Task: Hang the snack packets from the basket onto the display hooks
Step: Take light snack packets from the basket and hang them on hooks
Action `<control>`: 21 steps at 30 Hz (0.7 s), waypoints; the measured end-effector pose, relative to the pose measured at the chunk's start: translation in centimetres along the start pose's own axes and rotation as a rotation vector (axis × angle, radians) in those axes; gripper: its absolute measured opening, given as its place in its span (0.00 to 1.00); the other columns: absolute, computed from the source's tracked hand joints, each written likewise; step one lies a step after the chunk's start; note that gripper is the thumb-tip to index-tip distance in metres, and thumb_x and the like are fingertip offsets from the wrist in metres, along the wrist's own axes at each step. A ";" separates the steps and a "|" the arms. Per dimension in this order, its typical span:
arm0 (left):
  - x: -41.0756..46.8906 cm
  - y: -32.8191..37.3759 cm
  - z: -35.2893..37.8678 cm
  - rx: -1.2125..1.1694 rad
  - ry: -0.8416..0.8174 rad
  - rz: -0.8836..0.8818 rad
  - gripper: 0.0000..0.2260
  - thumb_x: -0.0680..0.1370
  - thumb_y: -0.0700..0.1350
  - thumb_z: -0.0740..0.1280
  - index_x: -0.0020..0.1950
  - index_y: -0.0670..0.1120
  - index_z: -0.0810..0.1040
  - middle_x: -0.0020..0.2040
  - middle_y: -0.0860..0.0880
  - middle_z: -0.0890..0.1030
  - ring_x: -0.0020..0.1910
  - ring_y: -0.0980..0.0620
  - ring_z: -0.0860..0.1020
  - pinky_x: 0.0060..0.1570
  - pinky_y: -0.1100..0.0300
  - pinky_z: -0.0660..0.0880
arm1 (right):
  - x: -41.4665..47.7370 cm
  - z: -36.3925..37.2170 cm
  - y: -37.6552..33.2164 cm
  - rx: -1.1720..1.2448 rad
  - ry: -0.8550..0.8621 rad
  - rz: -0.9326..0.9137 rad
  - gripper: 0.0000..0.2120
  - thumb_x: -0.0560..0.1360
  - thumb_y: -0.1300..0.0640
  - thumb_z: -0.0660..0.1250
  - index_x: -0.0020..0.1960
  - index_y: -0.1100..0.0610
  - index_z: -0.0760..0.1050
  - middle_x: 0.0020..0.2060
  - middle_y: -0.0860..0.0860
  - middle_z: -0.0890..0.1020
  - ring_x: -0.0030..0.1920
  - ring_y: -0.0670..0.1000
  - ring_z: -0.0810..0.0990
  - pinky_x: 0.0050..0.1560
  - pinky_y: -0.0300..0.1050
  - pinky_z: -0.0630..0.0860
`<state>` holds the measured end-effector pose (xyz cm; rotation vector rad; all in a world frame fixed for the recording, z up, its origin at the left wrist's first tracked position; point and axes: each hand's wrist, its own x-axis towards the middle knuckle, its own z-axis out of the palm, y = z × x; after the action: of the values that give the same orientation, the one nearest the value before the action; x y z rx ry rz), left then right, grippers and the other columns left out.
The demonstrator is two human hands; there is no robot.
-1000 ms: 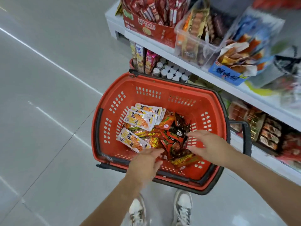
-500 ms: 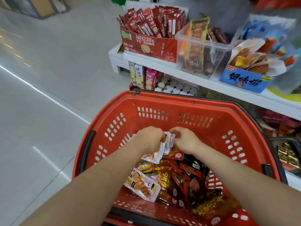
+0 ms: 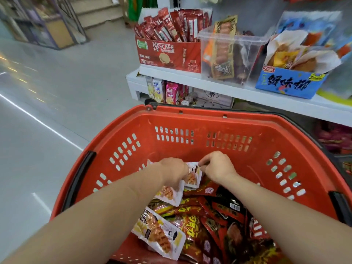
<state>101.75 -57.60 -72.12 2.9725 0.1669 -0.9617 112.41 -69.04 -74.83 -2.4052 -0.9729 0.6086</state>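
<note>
Both hands are down inside the red basket, close to the middle of its floor and short of its far wall. The left hand has its fingers curled over a small bunch of white packets, grasping them from the left. The right hand pinches the top edge of the same bunch between thumb and fingertips. The bunch stands nearly upright between the two hands, and its lower end touches the heap below. One more white packet lies tilted just beneath the left hand; I cannot tell whether the hand holds that one too.

The rest of the stock fills the near right part of the basket. There is a tangle of red and yellow packets and, toward the right wall, dark packets overlapping them. A lone white packet lies flat at the near edge, on top of the red ones and partly hidden by the left forearm. The heap crowds against the foot of the held bunch.

Black handles lie folded along the left and right rims. Past the far rim runs a white shelf. It carries a red Nescafe box of sachets, a clear plastic tub of snacks and a blue carton of wrapped goods. Drink cartons stand on the level under it. Pale grey floor stretches away to the left.
</note>
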 end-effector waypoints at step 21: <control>-10.8 0.2 -7.4 -0.755 0.677 -0.096 0.09 0.71 0.50 0.76 0.48 0.48 0.84 0.34 0.55 0.81 0.35 0.58 0.77 0.37 0.62 0.72 | -7.4 -13.4 -9.8 0.314 0.162 -0.474 0.08 0.70 0.66 0.73 0.41 0.52 0.83 0.30 0.43 0.80 0.27 0.39 0.77 0.35 0.38 0.75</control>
<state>97.38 -58.53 -59.80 2.4325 0.5350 0.1545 109.99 -71.57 -57.01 -1.8299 -1.2184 0.3531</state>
